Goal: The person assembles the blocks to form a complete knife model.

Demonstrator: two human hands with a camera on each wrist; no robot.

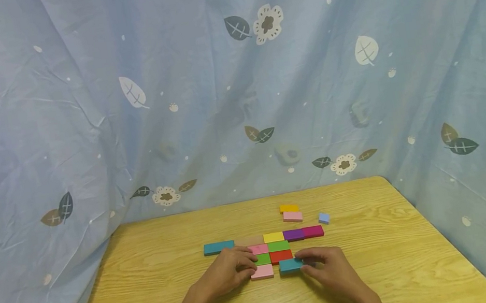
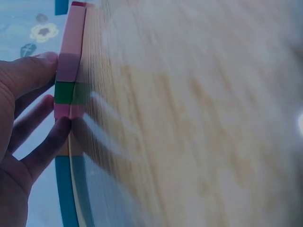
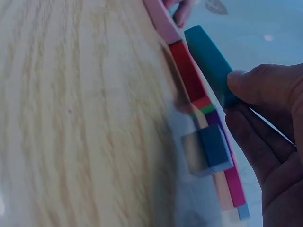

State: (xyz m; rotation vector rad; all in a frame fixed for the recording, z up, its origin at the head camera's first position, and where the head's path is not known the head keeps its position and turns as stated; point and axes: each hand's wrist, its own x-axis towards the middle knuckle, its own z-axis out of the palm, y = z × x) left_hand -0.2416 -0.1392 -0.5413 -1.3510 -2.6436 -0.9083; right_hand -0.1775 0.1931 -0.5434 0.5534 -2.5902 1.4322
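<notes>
My right hand (image 1: 333,270) pinches a teal block (image 1: 290,266) near one end. In the right wrist view that block (image 3: 208,59) is raised off the table, beside the red block (image 3: 189,73). My left hand (image 1: 225,273) rests at the left side of a small stacked layout, its fingers touching the near pink block (image 1: 261,272) and the blocks about it. Behind lie a green block (image 1: 263,259), another pink block (image 1: 259,249), a second green block (image 1: 278,245) and the red block (image 1: 281,256). A dark blue block (image 3: 217,149) stands below my right fingers.
Across the back of the layout runs a row: teal (image 1: 218,248), tan (image 1: 249,241), yellow (image 1: 273,237), purple (image 1: 293,235) and magenta (image 1: 313,231) blocks. Farther off lie orange (image 1: 289,208), pink (image 1: 292,216) and light blue (image 1: 324,218) blocks. A patterned curtain (image 1: 216,98) hangs behind the wooden table (image 1: 378,236).
</notes>
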